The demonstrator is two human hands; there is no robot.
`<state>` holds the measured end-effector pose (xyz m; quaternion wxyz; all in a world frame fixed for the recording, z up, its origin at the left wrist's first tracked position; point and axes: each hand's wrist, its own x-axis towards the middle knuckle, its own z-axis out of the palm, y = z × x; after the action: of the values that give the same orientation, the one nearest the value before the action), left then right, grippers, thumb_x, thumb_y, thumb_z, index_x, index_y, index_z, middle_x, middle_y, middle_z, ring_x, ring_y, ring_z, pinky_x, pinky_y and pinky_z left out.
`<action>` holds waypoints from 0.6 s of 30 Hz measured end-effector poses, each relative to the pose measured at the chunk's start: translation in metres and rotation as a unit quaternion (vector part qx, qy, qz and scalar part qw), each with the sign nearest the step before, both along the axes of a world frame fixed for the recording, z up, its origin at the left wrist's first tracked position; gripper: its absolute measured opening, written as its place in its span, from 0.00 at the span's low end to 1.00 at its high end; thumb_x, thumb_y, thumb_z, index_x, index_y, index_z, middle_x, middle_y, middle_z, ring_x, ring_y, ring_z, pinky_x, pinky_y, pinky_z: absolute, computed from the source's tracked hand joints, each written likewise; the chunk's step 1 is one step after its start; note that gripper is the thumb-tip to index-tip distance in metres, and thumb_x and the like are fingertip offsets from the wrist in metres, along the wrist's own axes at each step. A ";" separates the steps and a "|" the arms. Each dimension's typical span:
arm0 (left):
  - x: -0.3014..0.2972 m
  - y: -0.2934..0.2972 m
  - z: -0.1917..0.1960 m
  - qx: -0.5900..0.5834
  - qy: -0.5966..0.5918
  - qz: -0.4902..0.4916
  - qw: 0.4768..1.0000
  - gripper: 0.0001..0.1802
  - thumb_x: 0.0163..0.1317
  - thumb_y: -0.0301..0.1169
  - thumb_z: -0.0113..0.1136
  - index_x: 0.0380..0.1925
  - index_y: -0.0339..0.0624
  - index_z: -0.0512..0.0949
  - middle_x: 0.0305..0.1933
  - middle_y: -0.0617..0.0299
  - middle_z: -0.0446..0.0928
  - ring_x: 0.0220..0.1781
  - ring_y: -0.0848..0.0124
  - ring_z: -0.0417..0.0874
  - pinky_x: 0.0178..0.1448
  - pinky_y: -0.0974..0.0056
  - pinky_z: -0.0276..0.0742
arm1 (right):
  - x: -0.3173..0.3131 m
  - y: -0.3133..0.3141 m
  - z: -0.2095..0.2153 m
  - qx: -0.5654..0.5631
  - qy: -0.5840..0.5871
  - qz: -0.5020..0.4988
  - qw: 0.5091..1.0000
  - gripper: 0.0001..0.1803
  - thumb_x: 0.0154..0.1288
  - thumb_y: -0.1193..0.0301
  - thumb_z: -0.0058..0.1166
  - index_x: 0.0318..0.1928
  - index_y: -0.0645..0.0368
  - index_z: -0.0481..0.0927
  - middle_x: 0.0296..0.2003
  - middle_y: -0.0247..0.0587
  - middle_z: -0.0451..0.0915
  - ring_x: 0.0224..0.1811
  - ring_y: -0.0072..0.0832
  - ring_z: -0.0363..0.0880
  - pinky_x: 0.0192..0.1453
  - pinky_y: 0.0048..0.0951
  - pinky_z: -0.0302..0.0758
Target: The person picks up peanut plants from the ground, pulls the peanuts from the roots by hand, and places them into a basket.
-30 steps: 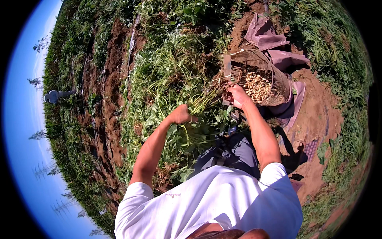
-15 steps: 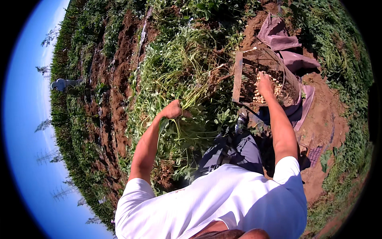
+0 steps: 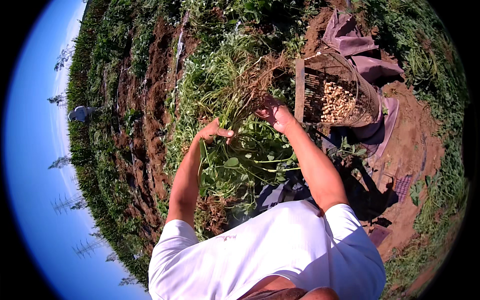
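My left hand point(image 3: 215, 131) is closed round the green stems of a bunch of peanut plants point(image 3: 240, 107), its thumb lying across them. The brown, tangled roots of the bunch point up and to the right. My right hand point(image 3: 278, 114) is at these roots with its fingers curled in among them, partly in shadow and hidden by the roots. Just right of that hand lies a tipped wire-mesh basket point(image 3: 367, 92) with a wooden bar point(image 3: 299, 90) along its left side. Loose peanuts point(image 3: 337, 102) in their shells are heaped inside it.
Purple-brown sacking point(image 3: 345, 37) lies beyond and beside the basket. More leafy plants point(image 3: 215, 170) spread under my left arm. Bare soil point(image 3: 415, 130) stretches to the right, with a purple mesh piece point(image 3: 402, 187) on it. A pale object point(image 3: 79, 114) stands far left among crop rows.
My right hand has left the peanuts in the basket and come left to the roots of the bunch. The bunch's roots have tilted up, and my left hand still grips the stems.
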<state>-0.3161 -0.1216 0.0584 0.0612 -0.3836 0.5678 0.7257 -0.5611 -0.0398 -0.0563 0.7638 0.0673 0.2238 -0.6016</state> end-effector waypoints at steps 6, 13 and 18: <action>-0.003 0.005 -0.001 -0.022 -0.041 0.024 0.999 0.29 0.52 0.40 0.77 0.47 0.37 0.73 0.26 0.58 0.79 0.25 0.67 0.80 0.34 0.61 0.77 | 0.009 -0.004 -0.007 -0.021 0.053 0.008 0.998 0.13 0.76 0.69 0.44 0.53 0.54 0.80 0.46 0.36 0.84 0.45 0.29 0.84 0.48 0.35 0.84; -0.019 0.015 0.014 -0.118 -0.142 0.044 0.982 0.32 0.47 0.42 0.79 0.47 0.34 0.78 0.38 0.61 0.84 0.41 0.72 0.81 0.52 0.61 0.76 | 0.012 0.015 -0.028 0.096 -0.041 0.067 0.992 0.15 0.73 0.73 0.40 0.51 0.53 0.81 0.47 0.40 0.84 0.46 0.39 0.82 0.46 0.45 0.84; -0.031 0.013 0.020 -0.181 -0.154 -0.042 0.970 0.32 0.48 0.43 0.79 0.49 0.36 0.80 0.40 0.60 0.85 0.40 0.70 0.81 0.50 0.61 0.76 | 0.019 0.022 -0.045 -0.003 -0.245 0.024 0.969 0.15 0.68 0.69 0.47 0.52 0.53 0.80 0.48 0.38 0.83 0.51 0.38 0.79 0.48 0.44 0.81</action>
<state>-0.3467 -0.1082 0.0785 0.1084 -0.4711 0.6891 0.5398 -0.5420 -0.0176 -0.1010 0.8098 0.2052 0.0299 -0.5489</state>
